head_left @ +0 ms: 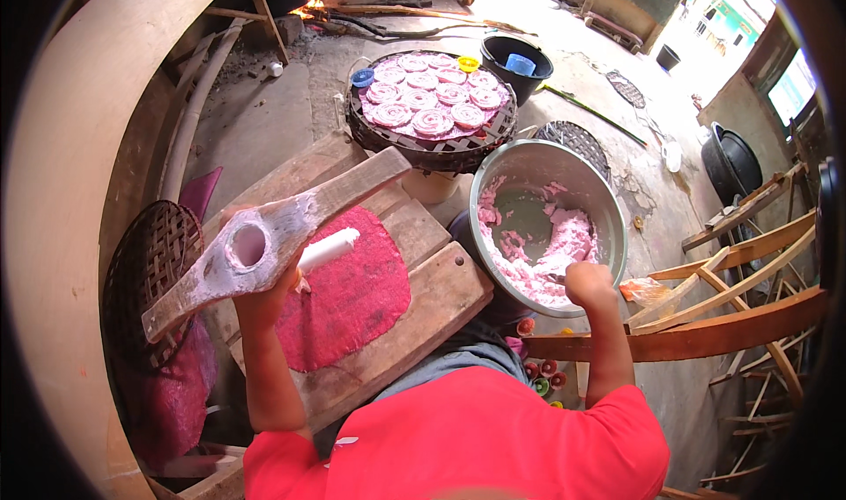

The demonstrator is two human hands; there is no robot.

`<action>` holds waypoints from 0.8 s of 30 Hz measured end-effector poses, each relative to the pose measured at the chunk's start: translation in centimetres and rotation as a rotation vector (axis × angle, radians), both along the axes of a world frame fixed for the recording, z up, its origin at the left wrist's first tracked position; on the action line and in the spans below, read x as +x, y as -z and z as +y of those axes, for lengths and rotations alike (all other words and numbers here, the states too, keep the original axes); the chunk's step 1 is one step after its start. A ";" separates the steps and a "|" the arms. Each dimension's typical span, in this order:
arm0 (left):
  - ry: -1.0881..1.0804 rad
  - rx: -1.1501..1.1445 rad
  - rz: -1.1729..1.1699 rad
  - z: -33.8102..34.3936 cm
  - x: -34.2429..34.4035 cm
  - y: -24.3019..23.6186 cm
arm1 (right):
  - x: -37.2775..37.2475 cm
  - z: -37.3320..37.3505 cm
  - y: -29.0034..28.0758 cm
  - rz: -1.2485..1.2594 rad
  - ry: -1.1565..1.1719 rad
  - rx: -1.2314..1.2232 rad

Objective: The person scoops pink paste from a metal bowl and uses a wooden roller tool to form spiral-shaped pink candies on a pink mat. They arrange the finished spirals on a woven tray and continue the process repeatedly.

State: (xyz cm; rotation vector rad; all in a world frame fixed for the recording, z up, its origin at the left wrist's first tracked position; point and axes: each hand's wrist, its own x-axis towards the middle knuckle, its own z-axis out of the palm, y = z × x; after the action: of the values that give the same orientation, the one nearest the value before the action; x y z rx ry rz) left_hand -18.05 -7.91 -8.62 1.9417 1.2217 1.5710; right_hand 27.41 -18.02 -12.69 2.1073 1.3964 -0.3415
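Observation:
My left hand (264, 297) grips a wooden dough press (304, 214) with a long crossbar handle and a round open hole coated in pale dough. A white tube (328, 250) sticks out beside it, above a pink cloth (370, 280) on the wooden bench. My right hand (589, 286) is closed on a spoon-like metal utensil (555, 278), its end down in the pink dough (568, 240). That dough lies in a large grey basin (614, 205), heaped to the right and smeared along the wall.
Beyond the bench (432, 311), a round woven tray (423, 156) bears several pink dough coils. A black bucket (538, 77) stands behind it. Wooden slat frames (705, 328) crowd the right side; a woven basket (154, 271) leans at left. Fire (310, 8) burns at the far left.

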 end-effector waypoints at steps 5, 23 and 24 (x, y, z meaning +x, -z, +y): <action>-0.153 -0.024 -0.058 -0.5 -3.0 3.7 | 0.3 -0.1 -1.4 -0.061 -0.014 0.025; -0.314 0.536 0.692 3.0 -7.0 7.1 | 1.1 0.3 4.0 0.323 0.272 0.206; -0.333 0.504 0.698 3.4 -6.9 7.1 | 0.5 0.0 3.7 0.243 0.251 0.209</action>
State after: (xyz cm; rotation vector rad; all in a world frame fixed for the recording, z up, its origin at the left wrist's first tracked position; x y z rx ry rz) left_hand -24.98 -4.54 -15.68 2.9033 1.5795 1.4970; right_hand 27.86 -18.06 -16.38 2.4906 1.3493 -0.5908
